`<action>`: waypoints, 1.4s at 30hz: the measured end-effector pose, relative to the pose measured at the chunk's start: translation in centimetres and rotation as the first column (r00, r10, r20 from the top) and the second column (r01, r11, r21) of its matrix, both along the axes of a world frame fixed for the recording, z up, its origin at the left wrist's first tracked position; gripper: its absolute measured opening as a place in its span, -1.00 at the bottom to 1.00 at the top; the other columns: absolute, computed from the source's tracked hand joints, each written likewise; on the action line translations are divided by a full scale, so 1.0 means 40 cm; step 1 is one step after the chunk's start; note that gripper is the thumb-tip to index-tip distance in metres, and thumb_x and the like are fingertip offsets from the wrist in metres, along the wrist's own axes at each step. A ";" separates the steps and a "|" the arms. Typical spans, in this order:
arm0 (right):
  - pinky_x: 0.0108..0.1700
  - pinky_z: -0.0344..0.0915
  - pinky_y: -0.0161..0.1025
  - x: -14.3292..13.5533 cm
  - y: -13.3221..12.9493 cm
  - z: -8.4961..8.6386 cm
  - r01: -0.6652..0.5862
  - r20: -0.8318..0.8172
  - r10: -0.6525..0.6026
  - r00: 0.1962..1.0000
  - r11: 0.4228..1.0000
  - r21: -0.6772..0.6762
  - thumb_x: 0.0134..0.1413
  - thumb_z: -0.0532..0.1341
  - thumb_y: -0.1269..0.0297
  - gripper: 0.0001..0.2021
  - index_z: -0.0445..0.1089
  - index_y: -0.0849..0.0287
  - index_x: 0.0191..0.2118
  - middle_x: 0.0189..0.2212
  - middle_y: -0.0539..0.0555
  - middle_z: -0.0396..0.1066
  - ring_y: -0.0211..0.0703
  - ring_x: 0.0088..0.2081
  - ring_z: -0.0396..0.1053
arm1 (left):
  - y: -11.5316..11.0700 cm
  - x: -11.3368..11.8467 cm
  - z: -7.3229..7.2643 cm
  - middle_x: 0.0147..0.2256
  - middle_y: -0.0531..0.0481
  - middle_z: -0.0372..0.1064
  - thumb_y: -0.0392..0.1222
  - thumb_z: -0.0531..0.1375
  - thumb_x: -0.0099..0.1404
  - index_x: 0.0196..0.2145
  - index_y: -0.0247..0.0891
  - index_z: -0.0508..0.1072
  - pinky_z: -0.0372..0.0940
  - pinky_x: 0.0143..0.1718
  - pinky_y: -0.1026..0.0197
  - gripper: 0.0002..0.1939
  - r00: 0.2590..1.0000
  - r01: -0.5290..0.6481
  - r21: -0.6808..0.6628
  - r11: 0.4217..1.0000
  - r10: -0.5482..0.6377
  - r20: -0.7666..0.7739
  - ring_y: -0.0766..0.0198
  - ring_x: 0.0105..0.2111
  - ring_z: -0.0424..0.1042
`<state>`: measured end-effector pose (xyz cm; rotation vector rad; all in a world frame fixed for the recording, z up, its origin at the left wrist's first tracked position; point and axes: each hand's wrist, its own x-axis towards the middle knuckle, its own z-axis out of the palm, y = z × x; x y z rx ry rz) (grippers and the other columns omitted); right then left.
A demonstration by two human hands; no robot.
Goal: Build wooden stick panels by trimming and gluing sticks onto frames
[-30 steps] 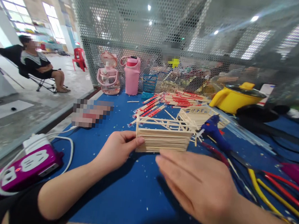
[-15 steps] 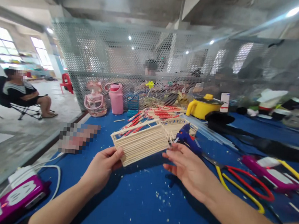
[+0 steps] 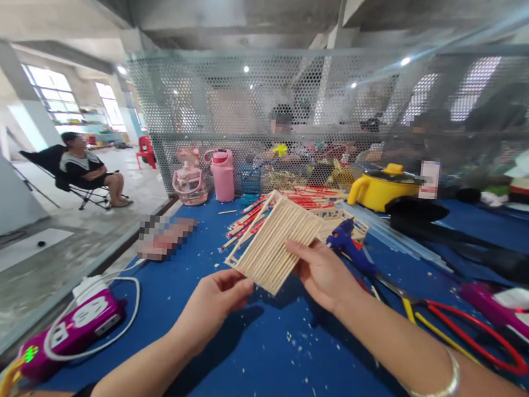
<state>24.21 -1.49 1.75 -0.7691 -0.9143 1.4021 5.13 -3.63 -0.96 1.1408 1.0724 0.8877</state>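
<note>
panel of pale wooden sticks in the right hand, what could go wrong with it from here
The slatted panel of pale wooden sticks is tilted, with the right hand pinching one edge; it could slip, as any contact from the left hand is unclear. Its slender sticks might crack under a hard squeeze. The blue pistol-shaped glue gun appears close to the right hand, which might knock it.

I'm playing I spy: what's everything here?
Stick panel: 1, tan, held
Stick frame: 1, tan, behind
Wrapped sticks: many, red, tan, back
Glue gun: 1, blue, right
Scissors: 1, red, yellow, right
Bottles: 2, pink, back left
Pot: 1, yellow, back right
Rack: 1, blue, back
Power strips: 2, purple, sides
Table: 1, blue, below
Mesh: 1, grey, back
Chairs: 2, red, black, left
Seated person: 1, dark clothes, left
Left hand: 1, bare, front
Right hand: 1, bare, on panel
</note>
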 end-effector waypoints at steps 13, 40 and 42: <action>0.07 0.27 -0.02 0.047 -0.004 -0.027 -0.059 0.141 0.048 0.989 0.996 0.074 -0.22 0.39 0.31 -0.67 0.49 0.08 -0.21 -0.19 0.03 0.53 -0.05 -0.13 0.46 | 0.128 0.061 0.133 -0.33 -0.02 0.40 -0.11 0.24 0.16 0.01 -0.28 0.21 0.32 -0.24 0.20 -0.51 0.974 -0.063 0.745 0.664 0.205 -0.101 0.30 -0.34 0.41; 0.04 0.33 -0.02 0.051 -0.019 -0.035 -0.182 0.269 0.134 0.954 0.970 0.161 -0.09 0.35 0.28 -0.60 0.41 0.01 -0.05 -0.09 0.02 0.49 -0.06 -0.07 0.43 | 0.084 0.051 0.117 -0.55 0.17 0.43 -0.30 0.35 0.03 0.26 -0.23 0.03 0.23 -0.45 0.42 -0.11 0.994 -0.035 0.373 0.927 -0.004 0.105 0.50 -0.55 0.33; 0.04 0.34 -0.03 0.050 -0.020 -0.036 -0.187 0.277 0.136 0.951 0.968 0.165 -0.09 0.34 0.30 -0.61 0.41 0.01 -0.05 -0.10 0.01 0.49 -0.08 -0.08 0.44 | 0.081 0.049 0.112 -0.56 0.18 0.42 -0.30 0.35 0.03 0.25 -0.23 0.04 0.23 -0.45 0.42 -0.11 0.995 -0.043 0.377 0.925 0.005 0.101 0.50 -0.56 0.33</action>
